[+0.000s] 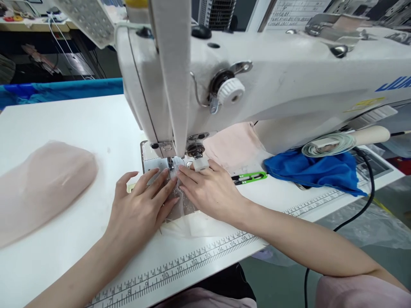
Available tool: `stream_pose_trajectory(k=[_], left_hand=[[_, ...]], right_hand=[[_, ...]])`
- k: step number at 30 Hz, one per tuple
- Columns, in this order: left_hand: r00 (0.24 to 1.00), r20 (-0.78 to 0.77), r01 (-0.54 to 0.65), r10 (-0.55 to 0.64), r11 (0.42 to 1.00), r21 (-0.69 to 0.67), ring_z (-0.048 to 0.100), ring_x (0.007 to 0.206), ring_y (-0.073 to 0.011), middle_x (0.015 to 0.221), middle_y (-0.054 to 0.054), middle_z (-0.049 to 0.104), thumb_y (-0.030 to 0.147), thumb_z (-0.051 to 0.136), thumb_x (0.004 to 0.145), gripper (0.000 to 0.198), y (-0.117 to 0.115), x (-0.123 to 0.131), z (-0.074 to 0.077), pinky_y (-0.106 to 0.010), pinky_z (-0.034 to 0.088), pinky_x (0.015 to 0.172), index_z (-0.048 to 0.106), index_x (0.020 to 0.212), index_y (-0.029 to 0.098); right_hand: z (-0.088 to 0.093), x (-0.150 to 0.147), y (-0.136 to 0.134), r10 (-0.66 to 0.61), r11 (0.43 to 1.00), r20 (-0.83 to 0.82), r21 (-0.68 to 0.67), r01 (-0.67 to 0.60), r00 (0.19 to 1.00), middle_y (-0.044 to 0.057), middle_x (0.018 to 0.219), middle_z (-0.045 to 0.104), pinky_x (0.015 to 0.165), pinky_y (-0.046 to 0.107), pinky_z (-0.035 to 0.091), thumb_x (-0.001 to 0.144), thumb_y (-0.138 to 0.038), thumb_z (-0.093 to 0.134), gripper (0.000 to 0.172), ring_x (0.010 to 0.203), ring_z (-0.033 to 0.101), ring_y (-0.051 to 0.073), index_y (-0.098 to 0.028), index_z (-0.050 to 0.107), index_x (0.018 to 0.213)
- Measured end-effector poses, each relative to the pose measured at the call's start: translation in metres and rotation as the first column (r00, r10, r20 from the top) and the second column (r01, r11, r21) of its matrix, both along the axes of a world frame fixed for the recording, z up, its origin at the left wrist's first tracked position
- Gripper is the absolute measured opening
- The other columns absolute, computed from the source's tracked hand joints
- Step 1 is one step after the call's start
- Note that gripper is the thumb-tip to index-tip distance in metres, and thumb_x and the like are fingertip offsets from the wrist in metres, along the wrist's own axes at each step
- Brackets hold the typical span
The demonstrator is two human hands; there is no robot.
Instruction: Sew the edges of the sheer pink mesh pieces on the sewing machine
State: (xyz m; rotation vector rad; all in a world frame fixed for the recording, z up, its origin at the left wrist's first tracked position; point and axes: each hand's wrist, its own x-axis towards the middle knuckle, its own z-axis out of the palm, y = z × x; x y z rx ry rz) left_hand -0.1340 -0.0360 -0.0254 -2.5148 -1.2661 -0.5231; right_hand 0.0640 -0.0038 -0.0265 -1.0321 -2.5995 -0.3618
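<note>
left hand [141, 205] fingers fanned wide on sheer fabric [183, 214], right hand [212, 190] fingers narrow on it, pinch cannot tell, fabric at needle [171, 162], ruler [180, 271] along front edge, tabletop [64, 124] between left hand and pink piece [48, 184], snips [253, 176] right

Your sewing machine [289, 72] shows blue "JUK" at upper right, frame-cut — your ruler [180, 269] below reads 7 to 16.

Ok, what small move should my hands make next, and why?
I'd probably draw the left hand and right hand back slightly along the sheer fabric, since both rest on it and reach very close to the presser foot.
</note>
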Motion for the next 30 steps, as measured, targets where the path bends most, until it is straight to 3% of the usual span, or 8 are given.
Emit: stream_pose_trajectory(k=[15,25,30], left_hand=[[1.0,0.01,-0.024,0.025,0.997,-0.078,0.059,0.12,-0.0301,0.127,-0.007,0.066,0.028,0.05,0.097,0.036,0.002,-0.004,-0.001,-0.057,0.031,0.103,0.055,0.132,0.026],[0.999,-0.027,-0.03,0.028,0.997,-0.076,0.058,0.121,-0.0303,0.13,-0.008,0.064,0.031,0.049,0.097,0.039,0.006,-0.004,-0.004,-0.056,0.029,0.104,0.053,0.135,0.023],[0.998,-0.048,-0.043,0.043,0.999,0.006,0.062,0.108,-0.0311,0.122,-0.008,0.069,0.031,0.052,0.096,0.033,-0.001,-0.006,0.012,-0.054,0.034,0.096,0.059,0.126,0.023]], right_hand=[[0.003,0.0,0.002,-0.008,0.998,0.025,-0.063,0.01,1.0,0.008,0.12,0.07,0.078,0.038,0.037,0.101,-0.023,0.041,0.033,0.097,0.058,0.022,-0.01,0.066,0.117],[-0.001,0.001,0.006,-0.01,0.997,0.031,-0.074,0.012,0.999,0.009,0.121,0.07,0.08,0.037,0.036,0.101,-0.023,0.041,0.032,0.1,0.057,0.023,-0.011,0.066,0.117],[0.014,0.009,0.005,0.025,0.99,-0.042,-0.141,-0.031,0.999,0.008,0.113,0.072,0.082,0.038,0.038,0.1,-0.02,0.044,0.028,0.096,0.059,0.021,-0.013,0.068,0.113]])
